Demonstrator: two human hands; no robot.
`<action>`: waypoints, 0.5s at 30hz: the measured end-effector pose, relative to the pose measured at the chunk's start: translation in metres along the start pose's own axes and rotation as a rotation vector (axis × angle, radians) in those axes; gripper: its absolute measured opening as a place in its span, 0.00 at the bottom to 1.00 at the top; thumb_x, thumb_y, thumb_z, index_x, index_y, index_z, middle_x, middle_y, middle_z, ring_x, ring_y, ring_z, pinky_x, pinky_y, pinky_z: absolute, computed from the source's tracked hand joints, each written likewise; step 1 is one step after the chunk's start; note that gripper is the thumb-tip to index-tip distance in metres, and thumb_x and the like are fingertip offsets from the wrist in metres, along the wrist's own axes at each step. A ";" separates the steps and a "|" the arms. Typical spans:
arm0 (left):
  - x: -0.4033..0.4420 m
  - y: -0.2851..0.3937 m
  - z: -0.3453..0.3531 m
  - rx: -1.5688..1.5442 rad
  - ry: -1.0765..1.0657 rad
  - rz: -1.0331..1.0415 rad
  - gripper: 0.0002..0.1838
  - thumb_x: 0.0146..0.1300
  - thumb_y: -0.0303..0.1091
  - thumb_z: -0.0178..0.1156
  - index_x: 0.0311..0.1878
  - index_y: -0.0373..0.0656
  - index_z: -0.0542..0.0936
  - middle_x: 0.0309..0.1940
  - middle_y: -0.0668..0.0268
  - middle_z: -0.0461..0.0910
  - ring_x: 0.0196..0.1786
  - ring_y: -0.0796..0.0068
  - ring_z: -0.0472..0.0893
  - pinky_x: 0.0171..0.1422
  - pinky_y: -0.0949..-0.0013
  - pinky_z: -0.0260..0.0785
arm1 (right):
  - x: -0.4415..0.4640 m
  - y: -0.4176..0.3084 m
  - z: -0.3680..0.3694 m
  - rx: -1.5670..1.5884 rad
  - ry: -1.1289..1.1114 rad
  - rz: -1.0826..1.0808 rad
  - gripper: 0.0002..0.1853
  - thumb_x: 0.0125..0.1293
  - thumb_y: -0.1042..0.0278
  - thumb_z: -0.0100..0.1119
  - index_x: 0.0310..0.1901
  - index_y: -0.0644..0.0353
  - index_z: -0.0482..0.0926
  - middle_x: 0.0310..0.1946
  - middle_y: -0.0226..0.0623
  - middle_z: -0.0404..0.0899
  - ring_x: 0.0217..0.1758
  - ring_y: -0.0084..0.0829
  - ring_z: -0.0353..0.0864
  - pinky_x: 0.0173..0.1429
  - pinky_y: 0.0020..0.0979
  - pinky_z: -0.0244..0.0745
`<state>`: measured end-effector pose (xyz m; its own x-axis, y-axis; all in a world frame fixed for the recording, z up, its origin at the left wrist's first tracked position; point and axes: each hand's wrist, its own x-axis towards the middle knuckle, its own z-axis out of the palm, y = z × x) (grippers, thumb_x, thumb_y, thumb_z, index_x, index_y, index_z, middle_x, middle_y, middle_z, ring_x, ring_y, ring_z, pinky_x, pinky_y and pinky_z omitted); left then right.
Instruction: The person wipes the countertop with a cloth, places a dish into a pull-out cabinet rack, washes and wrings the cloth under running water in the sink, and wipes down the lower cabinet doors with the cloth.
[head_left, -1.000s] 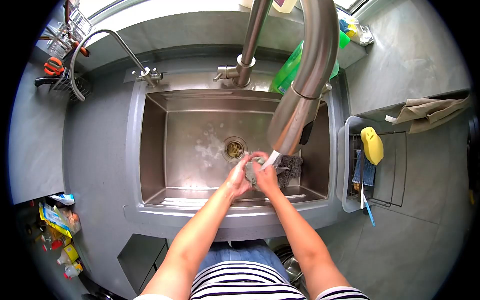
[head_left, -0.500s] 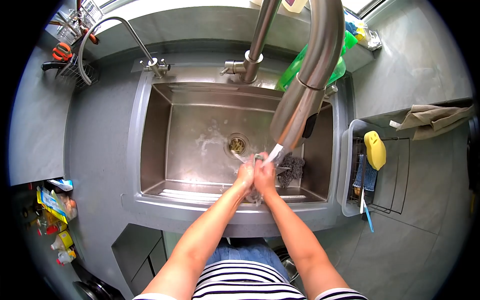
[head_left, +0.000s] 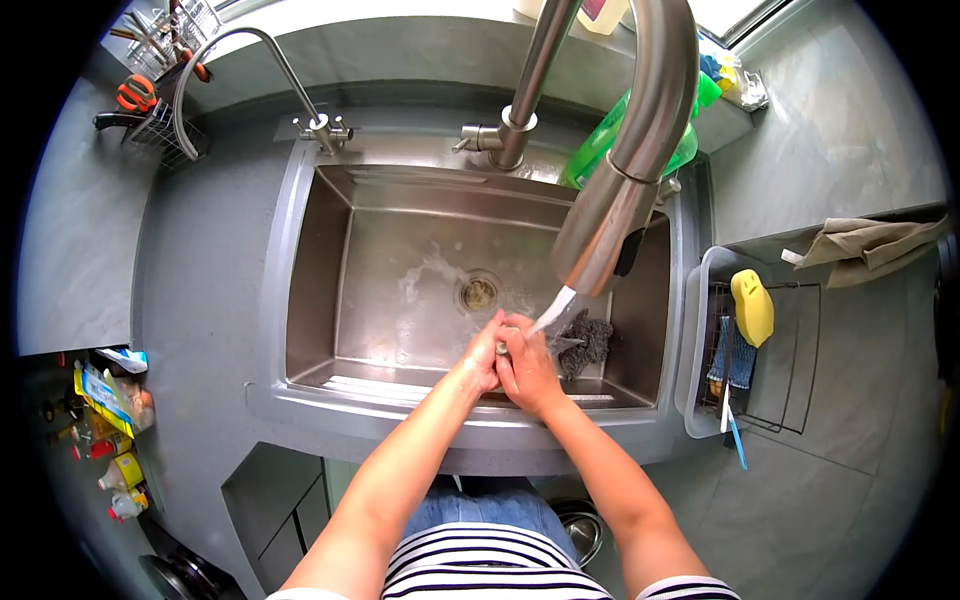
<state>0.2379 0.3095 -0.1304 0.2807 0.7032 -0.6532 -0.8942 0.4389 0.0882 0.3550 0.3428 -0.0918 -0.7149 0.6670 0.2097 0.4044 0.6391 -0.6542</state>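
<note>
Over the front part of the steel sink (head_left: 400,240), my left hand (head_left: 481,362) and my right hand (head_left: 530,368) are pressed together with curled fingers. A small pale round end (head_left: 501,348) shows between them; the fingers cover the rest, so I cannot make out what it is. From the pull-out faucet (head_left: 605,230), a water stream (head_left: 553,310) runs onto my right hand's fingers. Just right of my hands lies a dark grey mesh scrubber (head_left: 584,342) on the sink floor. The drain (head_left: 479,293) is behind my hands.
Right of the sink, a clear plastic bin (head_left: 692,370) and wire rack (head_left: 806,380) hold a yellow sponge (head_left: 752,308), a blue cloth and a brush. A green bottle (head_left: 598,140) stands behind the faucet. A thinner tap (head_left: 322,132) and scissors (head_left: 137,93) are at the back left.
My right hand has turned, and its fingers now fold over toward the left hand. A greenish bit at the fingertips is no longer seen; a pale end shows lower between the hands.
</note>
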 end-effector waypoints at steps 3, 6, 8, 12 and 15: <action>0.016 -0.008 -0.007 -0.046 -0.013 -0.104 0.24 0.71 0.60 0.46 0.46 0.49 0.77 0.45 0.63 0.80 0.47 0.68 0.81 0.54 0.60 0.76 | -0.008 0.006 0.000 -0.066 -0.023 0.053 0.21 0.59 0.67 0.58 0.55 0.55 0.69 0.53 0.54 0.70 0.50 0.57 0.73 0.49 0.49 0.71; 0.028 -0.020 -0.006 0.056 -0.011 0.097 0.19 0.71 0.52 0.51 0.45 0.45 0.77 0.38 0.64 0.81 0.42 0.69 0.82 0.48 0.63 0.77 | -0.017 0.027 0.019 -0.018 0.131 0.134 0.19 0.63 0.66 0.57 0.54 0.57 0.69 0.47 0.55 0.74 0.42 0.59 0.77 0.40 0.51 0.72; 0.013 -0.023 0.020 0.101 0.121 0.245 0.13 0.70 0.43 0.52 0.44 0.43 0.77 0.34 0.67 0.81 0.36 0.74 0.81 0.40 0.67 0.75 | -0.007 0.016 0.021 0.092 0.177 0.418 0.13 0.67 0.65 0.52 0.50 0.61 0.70 0.35 0.56 0.78 0.38 0.61 0.77 0.38 0.53 0.71; 0.016 -0.008 -0.002 0.899 0.254 0.289 0.11 0.69 0.38 0.50 0.47 0.44 0.76 0.35 0.72 0.76 0.38 0.83 0.74 0.41 0.72 0.69 | -0.013 0.038 0.038 0.493 0.216 0.682 0.12 0.71 0.61 0.50 0.45 0.62 0.73 0.31 0.42 0.77 0.34 0.36 0.78 0.36 0.38 0.72; 0.007 -0.009 -0.007 0.844 0.028 0.488 0.12 0.69 0.40 0.50 0.51 0.46 0.74 0.40 0.69 0.75 0.46 0.82 0.71 0.47 0.73 0.67 | -0.004 0.045 0.031 1.075 0.325 0.921 0.14 0.71 0.57 0.51 0.47 0.59 0.75 0.36 0.31 0.77 0.38 0.24 0.73 0.37 0.30 0.70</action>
<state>0.2457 0.3064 -0.1417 -0.0727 0.9054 -0.4184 -0.3626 0.3668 0.8567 0.3588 0.3568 -0.1442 -0.2254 0.8234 -0.5207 -0.0796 -0.5483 -0.8325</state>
